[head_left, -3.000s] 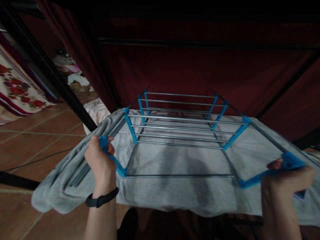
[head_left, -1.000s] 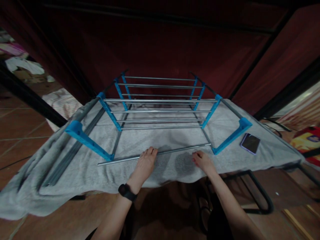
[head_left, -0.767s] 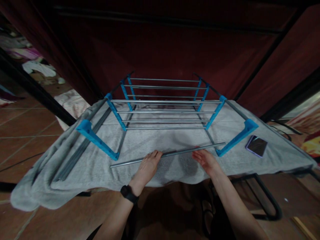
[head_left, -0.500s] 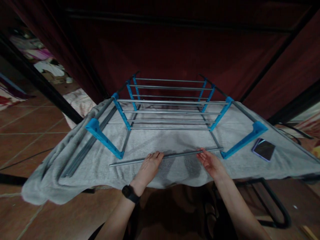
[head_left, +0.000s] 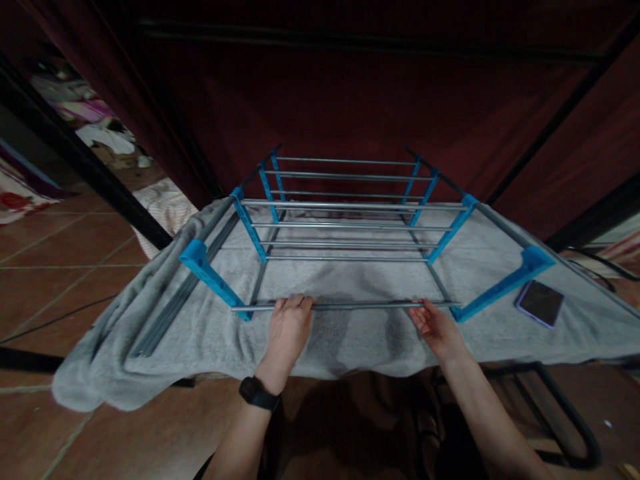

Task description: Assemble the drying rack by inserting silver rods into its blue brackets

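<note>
A thin grey metal tube [head_left: 360, 306] lies across the front of a rack frame [head_left: 350, 205] made of blue plastic brackets and metal bars. My left hand [head_left: 290, 330] is closed over the tube left of its middle. Near its right end, my right hand [head_left: 434, 325] pinches it with the fingertips. The tube's left end passes by the foot of the front left bracket [head_left: 220, 288]. Its right end is by the foot of the front right bracket [head_left: 505, 283]. I cannot tell whether either end sits in a socket.
Several loose tubes [head_left: 167, 313] lie on the grey blanket [head_left: 200, 363] at the left. A phone [head_left: 540, 303] rests beside the right bracket. Behind the rack stands a dark red panel [head_left: 350, 100]. A black metal frame [head_left: 560, 407] is below the right edge.
The tube has swung from slanting to nearly level, its left end moving away from me up to the front left bracket. Both hands keep hold of it.
</note>
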Tool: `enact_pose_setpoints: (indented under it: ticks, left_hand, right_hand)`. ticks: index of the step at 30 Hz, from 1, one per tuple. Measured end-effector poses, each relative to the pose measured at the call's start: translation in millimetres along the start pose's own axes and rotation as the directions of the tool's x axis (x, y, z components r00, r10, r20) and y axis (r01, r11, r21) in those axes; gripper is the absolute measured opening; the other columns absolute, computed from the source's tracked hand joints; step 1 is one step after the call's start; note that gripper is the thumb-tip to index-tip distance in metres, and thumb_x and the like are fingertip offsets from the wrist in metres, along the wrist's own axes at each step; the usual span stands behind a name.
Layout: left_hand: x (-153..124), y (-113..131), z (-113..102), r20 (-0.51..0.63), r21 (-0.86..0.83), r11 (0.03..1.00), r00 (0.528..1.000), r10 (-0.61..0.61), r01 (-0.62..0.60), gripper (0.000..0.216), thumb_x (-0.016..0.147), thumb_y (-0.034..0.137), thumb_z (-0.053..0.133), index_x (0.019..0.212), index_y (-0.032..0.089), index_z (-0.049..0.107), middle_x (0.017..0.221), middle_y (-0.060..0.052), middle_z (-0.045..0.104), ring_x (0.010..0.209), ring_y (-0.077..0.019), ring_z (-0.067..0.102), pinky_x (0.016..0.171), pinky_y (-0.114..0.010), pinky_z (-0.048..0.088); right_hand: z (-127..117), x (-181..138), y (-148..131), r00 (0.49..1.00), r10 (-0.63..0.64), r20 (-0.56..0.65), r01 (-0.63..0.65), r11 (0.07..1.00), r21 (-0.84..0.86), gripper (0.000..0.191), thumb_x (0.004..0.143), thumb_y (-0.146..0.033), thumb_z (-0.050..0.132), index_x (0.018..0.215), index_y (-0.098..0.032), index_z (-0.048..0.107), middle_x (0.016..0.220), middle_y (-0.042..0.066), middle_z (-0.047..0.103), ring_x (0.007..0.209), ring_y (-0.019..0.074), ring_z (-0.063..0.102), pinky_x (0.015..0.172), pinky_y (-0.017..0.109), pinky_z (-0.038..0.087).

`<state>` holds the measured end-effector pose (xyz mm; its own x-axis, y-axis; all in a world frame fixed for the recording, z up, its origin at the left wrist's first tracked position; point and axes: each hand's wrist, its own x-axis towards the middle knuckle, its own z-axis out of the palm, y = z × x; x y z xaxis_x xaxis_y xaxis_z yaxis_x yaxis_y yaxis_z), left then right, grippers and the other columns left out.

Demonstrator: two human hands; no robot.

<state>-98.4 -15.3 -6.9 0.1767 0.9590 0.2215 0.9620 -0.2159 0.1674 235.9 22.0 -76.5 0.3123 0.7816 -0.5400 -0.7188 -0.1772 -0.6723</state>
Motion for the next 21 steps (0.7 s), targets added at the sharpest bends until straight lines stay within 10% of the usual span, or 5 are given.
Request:
enact_pose_setpoints:
  ticks: [7,21]
  left_hand:
    - [-5,-15,-5,-0.044,0.051,0.993,0.993,-0.106,0.109,0.022,0.09,0.015,0.047,0.097,0.019,0.067,0.094,-0.009,0.071,0.095,-0.0279,0.062,0.089,-0.042,0.037]
    - [-7,30,10,0.1,-0.086,0.979,0.976,0.195,-0.186,0.024,0.096,0.017,0.041,0.109,0.021,0.061,0.096,-0.006,0.068,0.087,-0.0213,0.062,0.078,-0.035,0.042]
  right_hand:
    - [-3,3,3,1.0,-0.03,-0.002,0.03,0.999,-0.016,0.015,0.091,-0.007,0.053,0.083,-0.014,0.063,0.073,0.004,0.072,0.064,0.0106,0.07,0.07,0.022,0.062]
    - [7,-6,5,0.988,0.042,0.148,-0.03,0.996,-0.083,0.012,0.088,-0.006,0.057,0.085,-0.013,0.065,0.081,0.008,0.074,0.073,0.0138,0.072,0.073,0.024,0.062]
